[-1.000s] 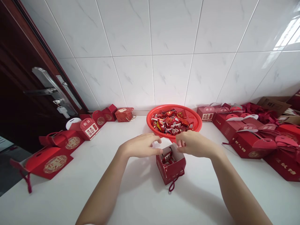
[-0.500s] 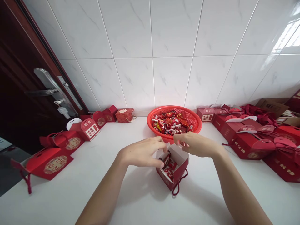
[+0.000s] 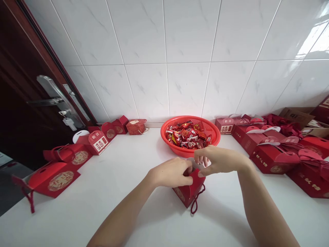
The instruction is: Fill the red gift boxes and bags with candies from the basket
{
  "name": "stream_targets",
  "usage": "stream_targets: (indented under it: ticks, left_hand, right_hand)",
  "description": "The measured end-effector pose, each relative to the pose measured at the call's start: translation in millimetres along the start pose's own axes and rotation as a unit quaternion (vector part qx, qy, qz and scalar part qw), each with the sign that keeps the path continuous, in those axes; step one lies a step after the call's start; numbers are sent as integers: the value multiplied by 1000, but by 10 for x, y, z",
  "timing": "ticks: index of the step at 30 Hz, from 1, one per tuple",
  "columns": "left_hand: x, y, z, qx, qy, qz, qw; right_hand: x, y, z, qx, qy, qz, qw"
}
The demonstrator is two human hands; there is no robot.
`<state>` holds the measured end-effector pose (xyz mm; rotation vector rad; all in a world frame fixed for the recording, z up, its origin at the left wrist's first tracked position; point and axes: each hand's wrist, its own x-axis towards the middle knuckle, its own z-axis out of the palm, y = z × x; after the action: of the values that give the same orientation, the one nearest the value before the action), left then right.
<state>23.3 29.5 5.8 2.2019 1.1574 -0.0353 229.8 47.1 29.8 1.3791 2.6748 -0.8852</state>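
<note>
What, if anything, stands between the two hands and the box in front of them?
Nothing visible does. The left hand and the right hand are both right at the upper part of the box. The basket of sweets stands behind the box, not in between.

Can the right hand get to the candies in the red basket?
Probably yes: the right hand is just in front of the open red basket, and nothing seems to cover the wrapped candies. It would have to leave the red gift box first.
</note>
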Motion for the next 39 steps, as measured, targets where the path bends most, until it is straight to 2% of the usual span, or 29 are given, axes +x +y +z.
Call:
stream_targets:
  ticks: [3,6,10,14,16,17,19,21,23,25,28,31,34,39]
  left_hand:
    - [74,-36,89,-5,53,-14,998]
    - [139,-71,142,-12,59,9,998]
    - [117,-112,50,-29,10,58,998]
    - [-11,-221,-196,-62,-64,148,985]
    - [-63,-296,-303,-72,-83,155,982]
    - [-78,-330,-339,-67,-77,145,984]
    - [-79,-377,-365,-44,-28,108,993]
    - [-47,-395,-341,-10,34,59,998]
    - [4,-393,-293,15,64,30,997]
    - [61,-386,-248,17,53,40,998]
    - [137,-387,-208,-34,1,109,993]
    - [188,-403,-189,-63,-46,154,985]
    - [193,-421,-183,-25,-49,116,992]
    - [124,-417,-203,17,-31,-35,999]
  right_hand:
    - [47,-2,33,-7,-7,15,1000]
    - [122,-11,88,-23,-5,2,1000]
    - [174,-56,120,-31,-25,-51,998]
    - [157,-81,111,2,-28,-99,995]
    - [149,-76,112,15,-13,-106,994]
    - [148,-71,116,19,-6,-109,994]
    - [152,-59,127,29,4,-109,994]
    - [157,-49,143,37,12,-106,994]
    - [162,-42,161,45,7,-113,992]
    - [168,-39,182,53,-14,-126,991]
    - [180,-43,206,52,-55,-128,989]
    - [174,-47,191,47,-62,-122,989]
    - [134,-26,121,53,-38,-116,991]
    - [97,102,25,28,15,-42,999]
